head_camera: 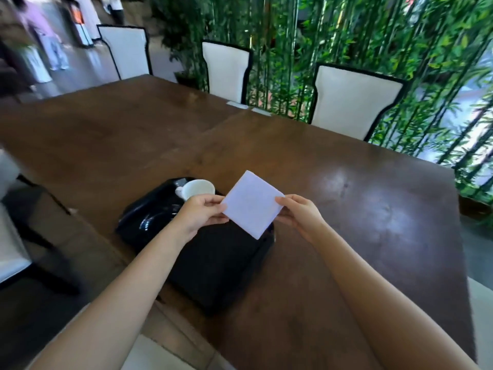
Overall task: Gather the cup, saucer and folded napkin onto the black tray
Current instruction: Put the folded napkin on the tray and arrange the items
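Note:
A white folded napkin [252, 203] is held in the air above the far right part of the black tray [213, 265]. My left hand [202, 213] pinches its left corner and my right hand [298, 212] pinches its right corner. The white cup [198, 192] stands upright at the tray's far end, just behind my left hand. A glossy dark round shape [152, 220] on the tray's left side may be the saucer; I cannot tell for sure.
The tray sits near the front edge of a long dark wooden table [346, 209]. White chairs with black frames [352, 102] line the far side, with bamboo plants behind. Two small white cards [237, 104] lie at the far edge. Blurred people stand at upper left.

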Motion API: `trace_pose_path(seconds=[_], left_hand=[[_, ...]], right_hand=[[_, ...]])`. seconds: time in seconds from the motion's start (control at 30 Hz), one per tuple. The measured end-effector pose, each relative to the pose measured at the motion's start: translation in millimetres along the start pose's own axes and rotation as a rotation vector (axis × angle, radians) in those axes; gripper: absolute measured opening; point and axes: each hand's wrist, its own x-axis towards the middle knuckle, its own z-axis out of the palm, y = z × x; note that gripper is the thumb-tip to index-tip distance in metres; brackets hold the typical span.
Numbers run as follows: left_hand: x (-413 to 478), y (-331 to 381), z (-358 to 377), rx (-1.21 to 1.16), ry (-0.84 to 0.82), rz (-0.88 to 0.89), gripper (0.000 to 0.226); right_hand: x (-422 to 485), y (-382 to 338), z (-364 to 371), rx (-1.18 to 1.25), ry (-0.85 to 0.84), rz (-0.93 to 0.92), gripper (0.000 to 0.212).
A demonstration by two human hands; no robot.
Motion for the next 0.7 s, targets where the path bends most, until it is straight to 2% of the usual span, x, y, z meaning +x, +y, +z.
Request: trace_pose_path(seconds=[0.2, 0.3, 0.5, 0.63, 0.7], left_hand=[[11, -19, -52, 0.038, 0.083, -0.019, 0.027], [17, -39, -66, 0.055, 0.105, -0.037, 0.02], [26, -89, -67, 0.014, 0.192, -0.166, 0.008], [31, -112, -63, -0.113, 0.231, -0.272, 0.017], [33, -122, -57, -0.147, 0.266, -0.301, 0.025]], right_hand=[[13, 19, 52, -0.064, 0.036, 0.064, 0.01], [19, 34, 68, -0.121, 0.104, 0.109, 0.016], [33, 77, 82, -0.375, 0.264, 0.192, 0.013], [40, 97, 92, -0.556, 0.31, 0.215, 0.021], [42, 100, 97, -0.61, 0.312, 0.237, 0.017]])
